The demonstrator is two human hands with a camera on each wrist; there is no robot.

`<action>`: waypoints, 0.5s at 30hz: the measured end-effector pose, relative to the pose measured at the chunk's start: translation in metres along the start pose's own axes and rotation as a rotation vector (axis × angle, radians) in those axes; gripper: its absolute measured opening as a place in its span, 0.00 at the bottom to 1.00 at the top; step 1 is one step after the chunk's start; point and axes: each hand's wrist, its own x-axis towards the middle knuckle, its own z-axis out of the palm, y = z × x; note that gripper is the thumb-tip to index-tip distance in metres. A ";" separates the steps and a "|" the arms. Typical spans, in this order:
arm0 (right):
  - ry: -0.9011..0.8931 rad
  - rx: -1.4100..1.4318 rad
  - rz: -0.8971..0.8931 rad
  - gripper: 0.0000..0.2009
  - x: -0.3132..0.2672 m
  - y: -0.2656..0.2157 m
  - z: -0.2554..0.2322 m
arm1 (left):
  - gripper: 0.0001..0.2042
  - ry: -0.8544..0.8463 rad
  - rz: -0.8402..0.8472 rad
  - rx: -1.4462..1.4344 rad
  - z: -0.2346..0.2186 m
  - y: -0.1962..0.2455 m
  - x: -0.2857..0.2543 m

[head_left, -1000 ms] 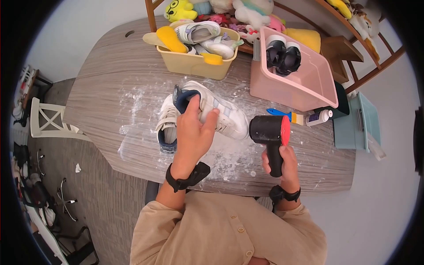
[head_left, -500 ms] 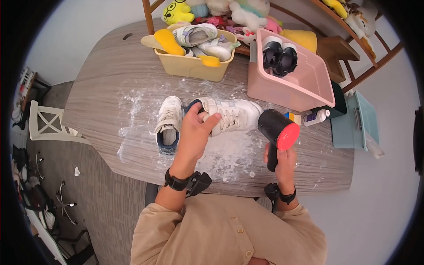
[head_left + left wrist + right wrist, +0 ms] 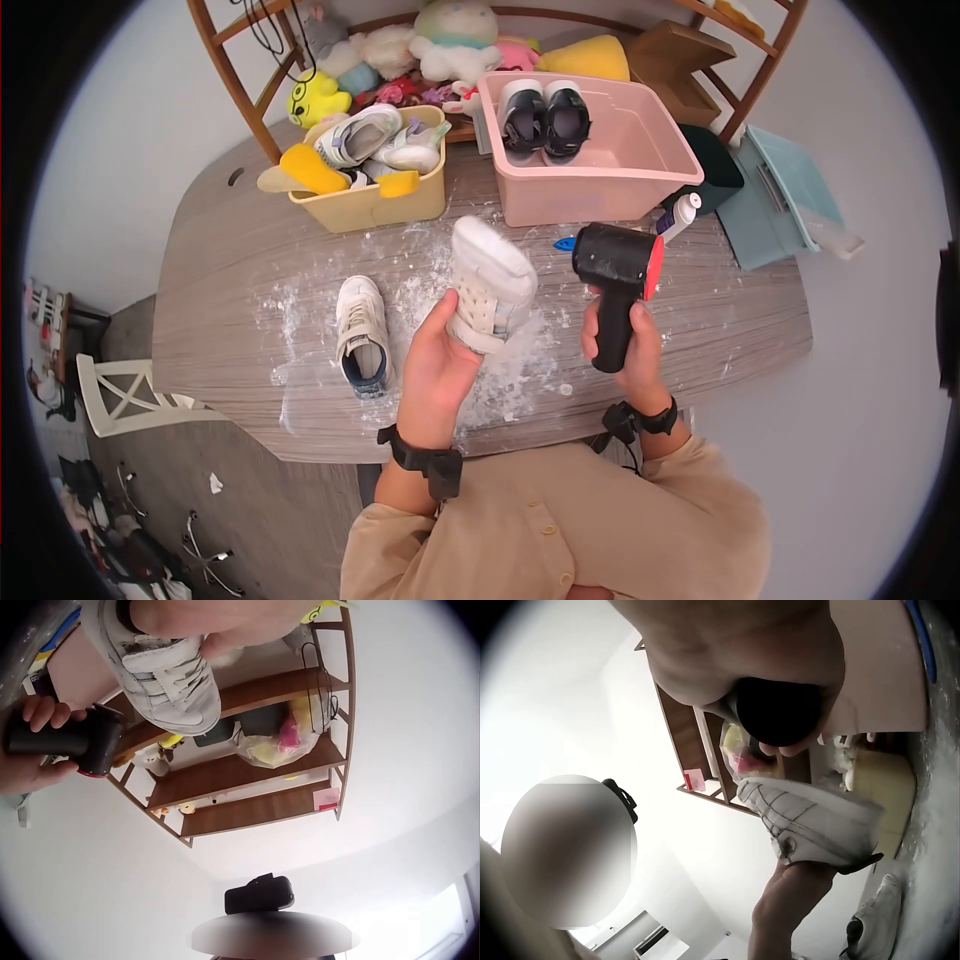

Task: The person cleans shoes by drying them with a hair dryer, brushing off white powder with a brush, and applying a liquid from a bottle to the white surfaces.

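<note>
My left hand (image 3: 437, 375) grips a white shoe (image 3: 490, 280) above the table, its toe raised and its sole turned away from me. In the left wrist view the laces of that shoe (image 3: 169, 682) show. My right hand (image 3: 635, 350) is curled round the handle of a black blower-like tool (image 3: 615, 255) with a red end, just right of the shoe. The matching shoe (image 3: 362, 335) stands on the table to the left.
White powder lies on the table (image 3: 240, 330). Behind are a yellow bin (image 3: 385, 208) of shoes and a pink bin (image 3: 590, 195) holding black shoes. A blue-handled brush (image 3: 565, 244), a bottle (image 3: 680, 215) and a teal box (image 3: 765, 215) are at the right.
The held shoe has gone from lying lengthwise to toe up, and away from the other shoe. The tool has turned so its red end faces right. The head view has shifted.
</note>
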 end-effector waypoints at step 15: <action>-0.362 -0.397 -0.014 0.12 -0.011 -0.032 0.024 | 0.18 0.038 0.000 0.213 -0.017 -0.008 -0.011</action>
